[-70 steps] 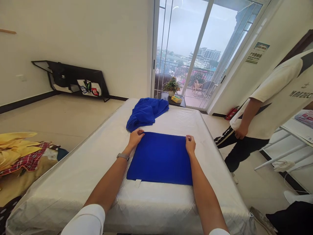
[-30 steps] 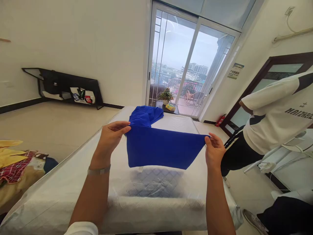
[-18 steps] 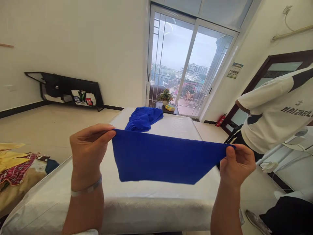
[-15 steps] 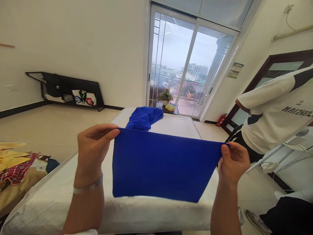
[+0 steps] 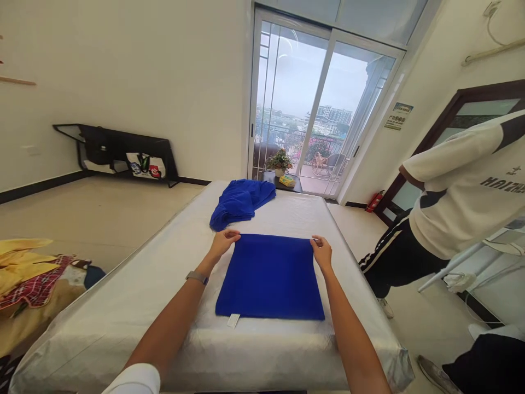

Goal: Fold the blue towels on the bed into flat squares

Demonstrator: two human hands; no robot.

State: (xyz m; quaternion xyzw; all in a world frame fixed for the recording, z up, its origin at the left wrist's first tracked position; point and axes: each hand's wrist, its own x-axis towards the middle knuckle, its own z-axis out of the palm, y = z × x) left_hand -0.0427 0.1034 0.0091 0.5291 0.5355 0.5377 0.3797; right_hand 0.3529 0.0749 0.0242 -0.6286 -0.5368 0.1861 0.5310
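A flat blue cloth (image 5: 273, 279), roughly square with a small white label (image 5: 233, 320) at its near edge, lies on the white-covered bed or table (image 5: 180, 350). My left hand (image 5: 225, 241) pinches its far left corner between thumb and fingers. At the far right corner, my right hand (image 5: 322, 251) holds the cloth the same way. Beyond my left hand, a crumpled blue cloth (image 5: 241, 200) is heaped on the same white surface.
On the right stands a person in a white shirt (image 5: 459, 186). Yellow and red plaid cloths (image 5: 30, 279) are piled at the left. A small dark table with a potted plant (image 5: 279, 161) stands by the sliding glass door. A fire extinguisher (image 5: 374, 201) is near the wall.
Both hands have moved forward and down, lowering the blue cloth from in front of me onto the white surface. Its white label now shows.
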